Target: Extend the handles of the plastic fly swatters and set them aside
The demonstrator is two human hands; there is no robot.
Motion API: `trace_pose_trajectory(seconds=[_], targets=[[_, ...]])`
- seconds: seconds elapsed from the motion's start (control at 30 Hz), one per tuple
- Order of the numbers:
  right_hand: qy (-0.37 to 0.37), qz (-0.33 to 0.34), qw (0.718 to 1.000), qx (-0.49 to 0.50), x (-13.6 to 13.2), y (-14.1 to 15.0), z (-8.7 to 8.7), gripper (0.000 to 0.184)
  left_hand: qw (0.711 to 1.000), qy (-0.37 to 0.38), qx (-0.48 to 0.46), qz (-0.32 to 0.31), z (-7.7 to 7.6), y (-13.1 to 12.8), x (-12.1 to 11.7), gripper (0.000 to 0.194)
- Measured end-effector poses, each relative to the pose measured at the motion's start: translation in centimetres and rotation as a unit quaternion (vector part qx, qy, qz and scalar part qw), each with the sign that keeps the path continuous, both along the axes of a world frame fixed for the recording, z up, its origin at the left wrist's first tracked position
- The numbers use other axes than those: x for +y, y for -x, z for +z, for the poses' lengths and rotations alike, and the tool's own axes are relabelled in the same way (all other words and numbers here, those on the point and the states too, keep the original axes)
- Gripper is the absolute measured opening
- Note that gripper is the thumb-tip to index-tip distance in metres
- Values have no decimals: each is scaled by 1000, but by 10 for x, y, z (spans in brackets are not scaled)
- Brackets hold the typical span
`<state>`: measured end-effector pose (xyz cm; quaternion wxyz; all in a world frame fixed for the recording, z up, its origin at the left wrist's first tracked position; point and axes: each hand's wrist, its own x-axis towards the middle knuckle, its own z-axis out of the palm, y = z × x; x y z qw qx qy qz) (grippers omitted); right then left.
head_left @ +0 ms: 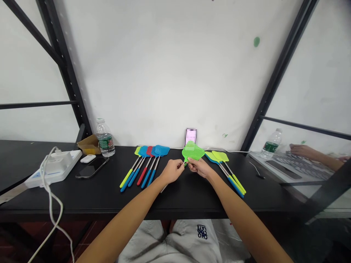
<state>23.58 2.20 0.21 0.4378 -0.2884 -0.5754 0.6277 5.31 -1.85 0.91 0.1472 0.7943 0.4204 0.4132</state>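
Both my hands, left [174,170] and right [199,167], are closed in a pinching grip low on the green swatter [193,152], its mesh head fanning just beyond my fingertips, above the counter [175,197].

A black desk [263,197] meets a scuffed white wall [164,73] between black metal posts [276,78]

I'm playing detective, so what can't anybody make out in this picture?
All in the head view:
- The pink screen by the wall: blurred into blocks.
- Much of the green swatter's lower part: hidden by the left hand and forearm.
- Small print on the left bottle: too small.
- Where the white cord ends: cut off by the bottom edge.
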Motion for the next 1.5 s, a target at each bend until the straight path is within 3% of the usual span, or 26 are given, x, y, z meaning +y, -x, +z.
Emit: trace_pose_trajectory(seconds=[0.37,0.53,0.73,0.9,1.0,1.13,1.23,1.5], targets=[[-44,-30,997,-59,-8,17,-2,38,1000,6,-11,3,4,-1,-1,32],[-55,-49,995,-60,-7,17,-1,35,999,7,8,46,-2,-1,2,34],[-10,-140,990,-9,15,1,-5,37,995,0,41,88,-5,2,5,34],[66,-301,950,48,32,-21,-3,34,983,20,101,155,-6,5,8,22],[91,-365,923,76,37,-31,-2,31,972,25,147,183,-8,7,9,23],[93,-420,900,72,40,-36,-5,29,962,42,209,171,-10,8,10,27],[76,-452,886,65,42,-35,-7,28,954,61,246,158,-10,9,12,18],[54,-524,848,63,48,-41,-10,32,957,73,232,161,-7,10,11,14]])
